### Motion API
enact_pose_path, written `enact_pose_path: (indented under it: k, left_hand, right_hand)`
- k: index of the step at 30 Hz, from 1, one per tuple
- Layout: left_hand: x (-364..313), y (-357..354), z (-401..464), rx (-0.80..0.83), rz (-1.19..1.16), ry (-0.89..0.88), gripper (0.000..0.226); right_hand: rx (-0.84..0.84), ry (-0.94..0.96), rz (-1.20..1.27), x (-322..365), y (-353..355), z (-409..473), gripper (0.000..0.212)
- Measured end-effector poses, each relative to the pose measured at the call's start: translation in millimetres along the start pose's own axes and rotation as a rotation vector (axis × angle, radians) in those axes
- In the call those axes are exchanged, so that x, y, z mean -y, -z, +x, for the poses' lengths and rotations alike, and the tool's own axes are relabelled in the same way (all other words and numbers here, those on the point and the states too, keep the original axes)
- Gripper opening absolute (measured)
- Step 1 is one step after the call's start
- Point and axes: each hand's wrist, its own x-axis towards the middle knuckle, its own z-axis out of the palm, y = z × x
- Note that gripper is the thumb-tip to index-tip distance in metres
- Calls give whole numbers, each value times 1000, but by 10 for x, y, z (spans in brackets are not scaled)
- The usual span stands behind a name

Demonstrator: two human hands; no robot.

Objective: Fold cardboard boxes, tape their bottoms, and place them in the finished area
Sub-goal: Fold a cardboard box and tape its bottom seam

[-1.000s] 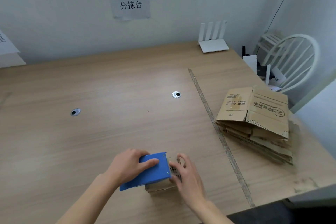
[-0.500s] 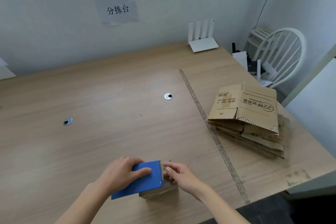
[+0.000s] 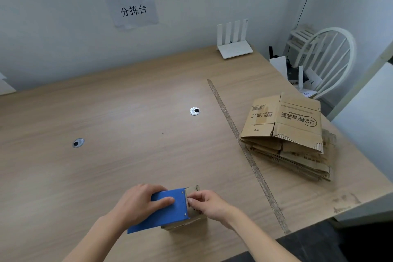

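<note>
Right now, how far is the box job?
Done: one small box stands folded. In hand: the left hand holds the blue tape dispenser on it while the right hand pinches at its toothed edge. Left: the flat cardboard stack.

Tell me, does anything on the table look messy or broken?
Yes, a little. The stack of flat cardboard boxes right of the tape strip is untidy: sheets poke out at different angles, with ragged, frayed edges. The table near its front right corner looks scuffed. Nothing has spilled.
</note>
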Motion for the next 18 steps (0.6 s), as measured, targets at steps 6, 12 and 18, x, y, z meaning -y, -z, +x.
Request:
enact_pose_path:
  k: [6, 12, 18]
  left_hand:
    - [-58, 11, -40, -17, 30, -2, 47]
    - [-128, -21, -70, -50, 115, 10, 51]
    - [-223, -12, -99, -93, 95, 55, 48]
  right_hand:
    - [-119, -9, -52, -15, -72, 46, 9]
    - [-338, -17, -354, -19, -81, 26, 19]
    - [-434, -77, -101, -7, -7, -65, 16]
